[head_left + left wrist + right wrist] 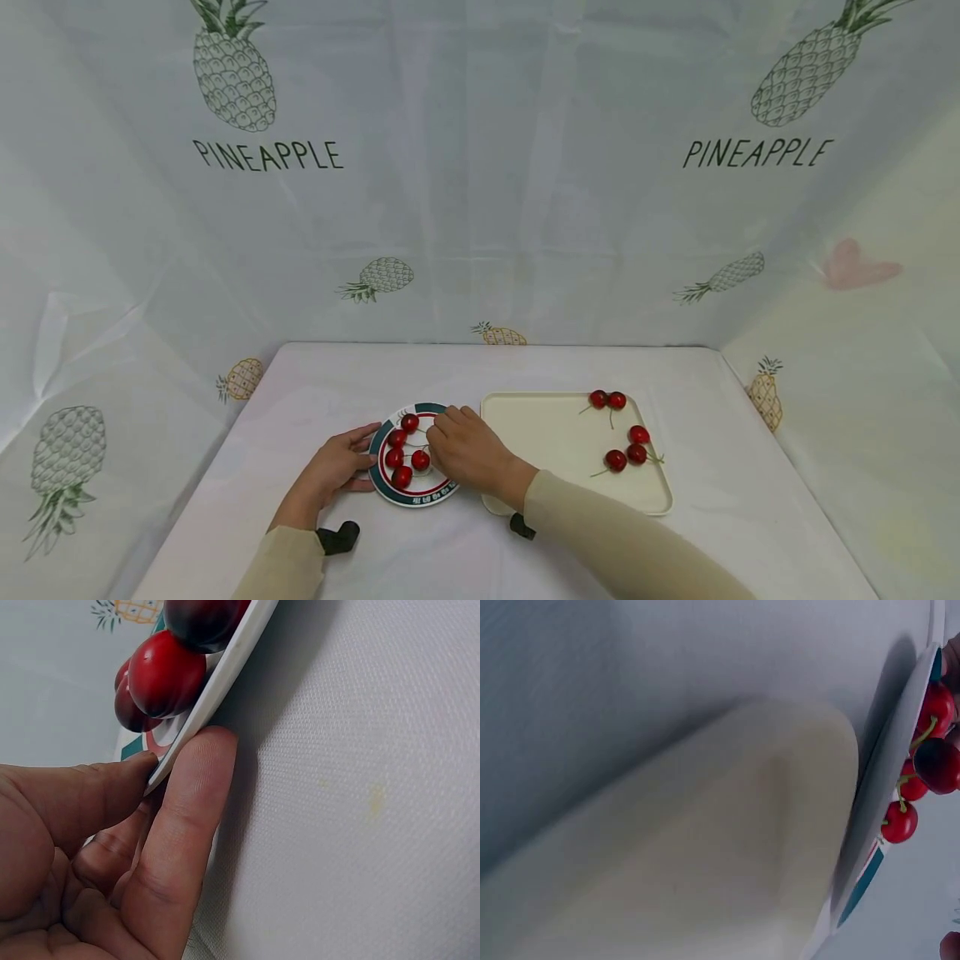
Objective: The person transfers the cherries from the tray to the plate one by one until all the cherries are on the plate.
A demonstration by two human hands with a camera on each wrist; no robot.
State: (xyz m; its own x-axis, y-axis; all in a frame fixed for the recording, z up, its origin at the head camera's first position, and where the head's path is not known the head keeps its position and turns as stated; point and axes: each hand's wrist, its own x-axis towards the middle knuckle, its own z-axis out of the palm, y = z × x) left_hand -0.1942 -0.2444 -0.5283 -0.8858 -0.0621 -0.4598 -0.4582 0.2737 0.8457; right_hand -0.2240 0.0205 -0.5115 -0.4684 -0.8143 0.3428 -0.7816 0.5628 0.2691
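A small round plate [412, 501] with a green rim lies on the white table and carries several red cherries [402, 477]. My left hand [360, 458] grips the plate's left edge. In the left wrist view its thumb and forefinger [176, 761] pinch the rim [217, 682] beside a cherry [165, 675]. My right hand [440, 425] hovers over the plate's right side with its fingertips bunched, seemingly on a cherry's stem. The right wrist view shows the plate [885, 787] edge-on, with a dark cherry [937, 765] close below the fingers [954, 660].
A cream rectangular tray [540, 433] sits just right of the plate, with several stemmed cherries [616, 460] on its right half. It fills the right wrist view [705, 847]. Pineapple-print cloth walls enclose the table at the back and on both sides.
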